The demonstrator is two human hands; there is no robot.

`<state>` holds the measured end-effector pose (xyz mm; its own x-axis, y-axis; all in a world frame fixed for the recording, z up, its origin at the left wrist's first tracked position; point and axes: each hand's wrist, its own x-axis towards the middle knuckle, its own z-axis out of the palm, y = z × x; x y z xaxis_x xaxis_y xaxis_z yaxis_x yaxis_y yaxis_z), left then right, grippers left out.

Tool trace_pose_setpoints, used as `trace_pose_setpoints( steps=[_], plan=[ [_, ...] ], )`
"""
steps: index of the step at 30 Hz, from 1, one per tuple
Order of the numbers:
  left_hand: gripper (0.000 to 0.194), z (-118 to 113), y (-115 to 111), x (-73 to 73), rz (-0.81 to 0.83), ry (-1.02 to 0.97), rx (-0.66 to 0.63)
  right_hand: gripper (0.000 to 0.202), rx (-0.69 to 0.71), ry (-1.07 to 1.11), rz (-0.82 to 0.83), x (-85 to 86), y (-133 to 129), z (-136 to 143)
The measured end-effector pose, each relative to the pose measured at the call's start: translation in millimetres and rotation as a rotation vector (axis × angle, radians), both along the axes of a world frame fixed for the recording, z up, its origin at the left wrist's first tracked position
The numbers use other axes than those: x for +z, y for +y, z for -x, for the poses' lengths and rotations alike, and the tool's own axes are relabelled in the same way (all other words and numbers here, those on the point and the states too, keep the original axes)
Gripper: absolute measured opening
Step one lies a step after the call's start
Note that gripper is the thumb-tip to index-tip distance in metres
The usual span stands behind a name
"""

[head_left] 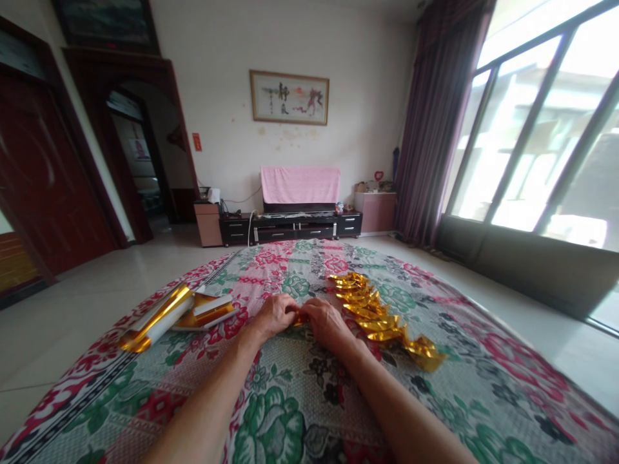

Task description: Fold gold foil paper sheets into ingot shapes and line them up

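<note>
My left hand (277,314) and my right hand (325,318) meet over the middle of the table, fingers bent inward. Between them is a small piece of gold foil paper (300,317), pinched by both hands and mostly covered by the fingers. To the right of my right hand lies a row of folded gold foil pieces (377,312), overlapping one another in a slanting line. Left of my left hand are gold foil sheets with white backs (159,316), loosely curled, and a smaller stack (210,311) beside them.
A patterned cloth (271,412) with red and green flowers covers the round table. Beyond it stands a low black TV cabinet (294,229) with a pink cloth (300,185) over the screen. A window (527,129) and purple curtain (430,122) are at right.
</note>
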<state>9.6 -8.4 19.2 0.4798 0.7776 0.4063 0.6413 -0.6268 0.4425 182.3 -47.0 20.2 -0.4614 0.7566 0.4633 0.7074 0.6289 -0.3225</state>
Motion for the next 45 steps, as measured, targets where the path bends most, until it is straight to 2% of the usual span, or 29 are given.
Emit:
trace_pose_setpoints(
  steps=[3, 9, 13, 25, 31, 41, 45],
  plan=[
    [0.016, 1.3, -0.6, 1.4, 0.007, -0.02, -0.017, 0.03, 0.029, 0.006, -0.023, -2.2, 1.4, 0.0],
    [0.025, 14.0, 2.7, 7.4, 0.138, -0.06, -0.18, 0.025, 0.025, 0.048, -0.054, -4.4, 2.4, 1.3],
    [0.025, 19.0, 4.8, 9.1, 0.204, -0.04, -0.243, 0.023, 0.026, 0.046, -0.053, -3.4, 1.3, 2.1],
    [0.018, 19.3, 4.2, 5.7, 0.198, -0.051, -0.26, 0.02, 0.028, 0.074, -0.064, -4.6, -0.9, 1.7],
    [0.019, 18.7, 0.8, 6.4, 0.204, -0.082, -0.213, 0.022, 0.02, 0.074, -0.048, -1.5, -2.3, 2.7],
    [0.017, 9.8, -1.6, 4.1, 0.021, -0.073, -0.199, 0.02, 0.086, 0.137, -0.078, -4.8, -0.7, 0.0],
    [0.019, 5.4, -5.6, 9.9, 0.017, -0.03, -0.24, 0.027, 0.057, 0.143, -0.05, -4.5, -0.4, -3.7]
  ],
)
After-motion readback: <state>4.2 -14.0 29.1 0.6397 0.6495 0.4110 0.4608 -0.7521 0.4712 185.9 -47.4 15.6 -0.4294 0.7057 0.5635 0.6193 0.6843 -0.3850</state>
